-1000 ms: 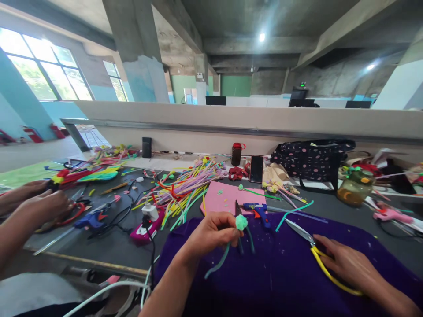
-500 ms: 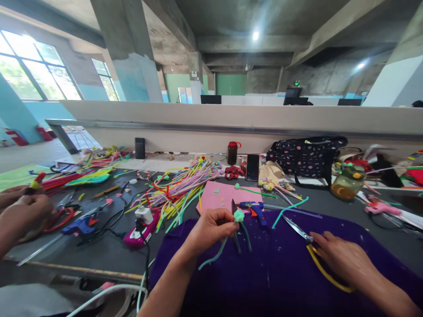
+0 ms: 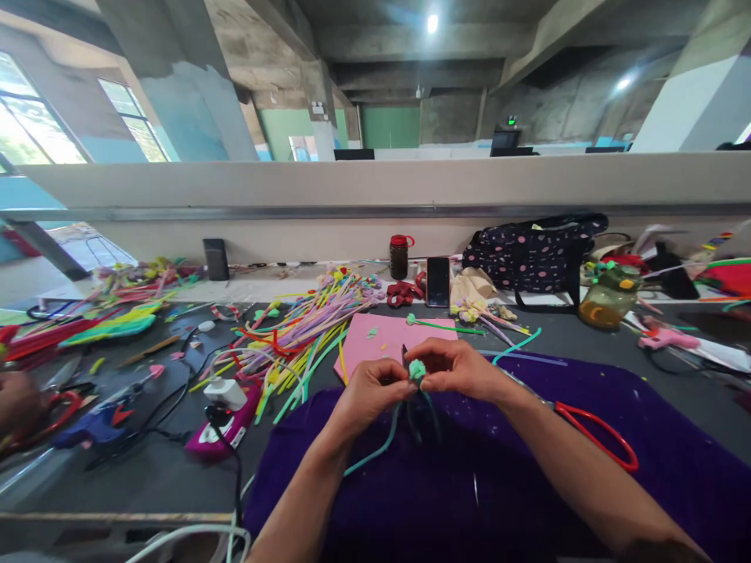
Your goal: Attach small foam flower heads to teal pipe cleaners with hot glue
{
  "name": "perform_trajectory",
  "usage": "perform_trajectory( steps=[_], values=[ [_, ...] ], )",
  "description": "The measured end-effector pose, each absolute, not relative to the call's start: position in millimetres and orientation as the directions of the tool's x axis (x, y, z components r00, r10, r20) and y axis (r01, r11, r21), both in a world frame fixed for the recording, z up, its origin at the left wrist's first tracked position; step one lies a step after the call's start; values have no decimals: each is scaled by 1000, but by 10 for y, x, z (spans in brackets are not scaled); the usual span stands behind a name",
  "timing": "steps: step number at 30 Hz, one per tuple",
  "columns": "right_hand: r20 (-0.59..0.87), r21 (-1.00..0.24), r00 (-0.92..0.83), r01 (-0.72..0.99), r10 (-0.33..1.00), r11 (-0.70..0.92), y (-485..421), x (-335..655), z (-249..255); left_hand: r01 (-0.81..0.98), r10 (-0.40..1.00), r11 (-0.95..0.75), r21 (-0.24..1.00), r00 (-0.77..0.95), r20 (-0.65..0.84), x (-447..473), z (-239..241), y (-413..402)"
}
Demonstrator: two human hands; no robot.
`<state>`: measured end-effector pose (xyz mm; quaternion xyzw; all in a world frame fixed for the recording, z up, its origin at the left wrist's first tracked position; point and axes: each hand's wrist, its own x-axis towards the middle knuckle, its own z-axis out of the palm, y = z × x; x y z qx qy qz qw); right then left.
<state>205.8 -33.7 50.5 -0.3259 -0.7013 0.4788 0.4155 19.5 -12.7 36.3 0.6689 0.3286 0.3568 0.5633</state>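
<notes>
My left hand (image 3: 369,391) is closed around a teal pipe cleaner (image 3: 375,450) topped by a small mint green bud (image 3: 417,369), held above the purple cloth (image 3: 469,485). My right hand (image 3: 463,367) has its fingertips pinched on that bud from the right. The stem hangs down and curls left over the cloth. A pair of scissors with red handles (image 3: 598,430) lies on the cloth to the right of my forearm. A pink foam sheet (image 3: 381,336) lies just beyond my hands.
A heap of coloured pipe cleaners (image 3: 305,328) spreads left of the pink sheet. A pink power strip with a white plug (image 3: 220,418) and a blue glue gun (image 3: 94,418) lie at left, near another person's hand (image 3: 17,403). A spotted bag (image 3: 533,254), a phone (image 3: 437,281) and a jar (image 3: 607,305) stand behind.
My right hand left the scissors on the cloth and came up to the green bud. The view shifted right and down. The other person's hands slid toward the left edge.
</notes>
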Motion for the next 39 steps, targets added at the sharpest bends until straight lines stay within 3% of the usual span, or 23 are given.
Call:
perform_trajectory(
  steps=[7,16,21,25,27,30,32,36,39],
  values=[
    [268,-948,-488,18,831,317,-164,2028,433,17,858,-56,998,512,40,197,252,-92],
    [286,-931,-456,78,843,358,-168,2022,371,35,911,-126,991,399,102,279,220,-122],
    [393,-863,-381,163,837,479,-205,2030,449,186,910,-320,929,332,247,320,360,-174],
    [449,-840,-411,107,793,531,-258,2057,576,333,890,-431,838,312,334,305,604,-320],
    [477,-826,-446,68,757,560,-298,2075,641,252,882,-356,900,408,235,280,694,-392],
    [485,-802,-515,61,706,595,-354,2097,712,77,809,-78,994,587,18,244,731,-449],
    [475,-804,-547,49,690,593,-369,2105,721,13,786,56,998,616,-52,241,692,-444],
    [413,-874,-574,-32,707,485,-316,2113,633,-51,815,164,985,570,-106,289,523,-364],
    [325,-936,-571,-82,754,341,-234,2120,526,-86,866,103,991,498,-47,329,371,-289]
  ],
)
